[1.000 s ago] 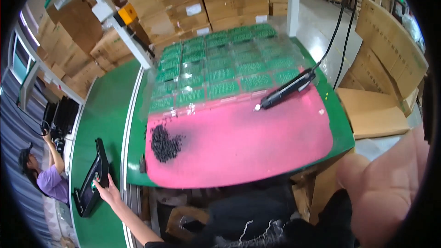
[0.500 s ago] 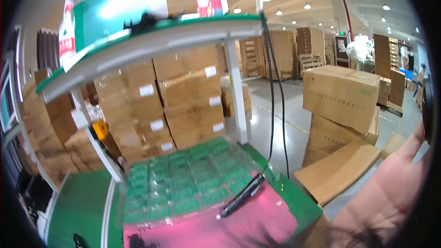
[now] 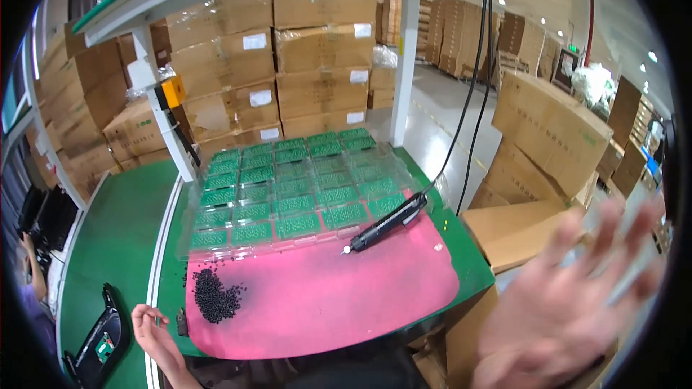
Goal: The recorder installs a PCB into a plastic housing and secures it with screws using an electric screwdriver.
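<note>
My right hand (image 3: 569, 302), large and blurred, is raised at the right with its fingers spread and nothing in it. At the lower left, my left hand (image 3: 157, 337) is beside the pink mat (image 3: 324, 299), fingers loosely bent and apart, holding nothing visible. A small dark object (image 3: 182, 322) lies close to it. On the mat's left part sits a heap of small black screws or similar tiny parts (image 3: 215, 297). A black electric screwdriver (image 3: 388, 223) rests across the mat's far right. Behind it, a clear plastic tray (image 3: 288, 248) holds several green circuit boards (image 3: 295, 204).
A black curved housing (image 3: 97, 342) with a small board lies on the green surface (image 3: 126, 238) at left, beyond a white rail. A co-worker's arm (image 3: 34, 274) shows at the far left. Stacked cartons (image 3: 321, 50) stand behind; an open carton (image 3: 515, 234) is at right. Cables (image 3: 472, 94) hang down.
The view has tipped down, bringing more of the mat and the heap into sight. My left hand has come into view. The right hand has moved from the right rim, now showing spread fingers.
</note>
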`<state>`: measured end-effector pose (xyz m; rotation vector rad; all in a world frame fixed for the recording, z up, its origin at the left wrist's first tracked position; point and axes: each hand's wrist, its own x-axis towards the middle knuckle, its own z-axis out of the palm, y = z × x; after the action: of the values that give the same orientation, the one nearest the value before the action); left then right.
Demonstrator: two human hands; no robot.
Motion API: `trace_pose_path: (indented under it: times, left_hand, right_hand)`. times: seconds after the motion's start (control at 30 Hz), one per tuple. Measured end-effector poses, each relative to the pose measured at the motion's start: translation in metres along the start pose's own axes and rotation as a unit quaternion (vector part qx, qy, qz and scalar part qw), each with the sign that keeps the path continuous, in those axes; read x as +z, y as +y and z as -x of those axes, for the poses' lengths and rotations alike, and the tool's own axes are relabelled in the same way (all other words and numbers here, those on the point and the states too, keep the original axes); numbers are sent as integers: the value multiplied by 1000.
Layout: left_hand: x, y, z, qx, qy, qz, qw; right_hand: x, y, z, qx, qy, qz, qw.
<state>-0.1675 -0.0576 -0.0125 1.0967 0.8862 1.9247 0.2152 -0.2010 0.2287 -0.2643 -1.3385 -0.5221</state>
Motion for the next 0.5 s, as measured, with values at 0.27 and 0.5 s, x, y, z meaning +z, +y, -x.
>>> trace_pose_path:
  times: [0.27,0.5]
  left_hand:
    - [101,-25,80,-118,-174,4,978]
    - [203,-41,139,28,-594,2,804]
  right_hand:
    - [37,-46,-5,190,-421,50,886]
    - [10,-68,8,85,-259,230,934]
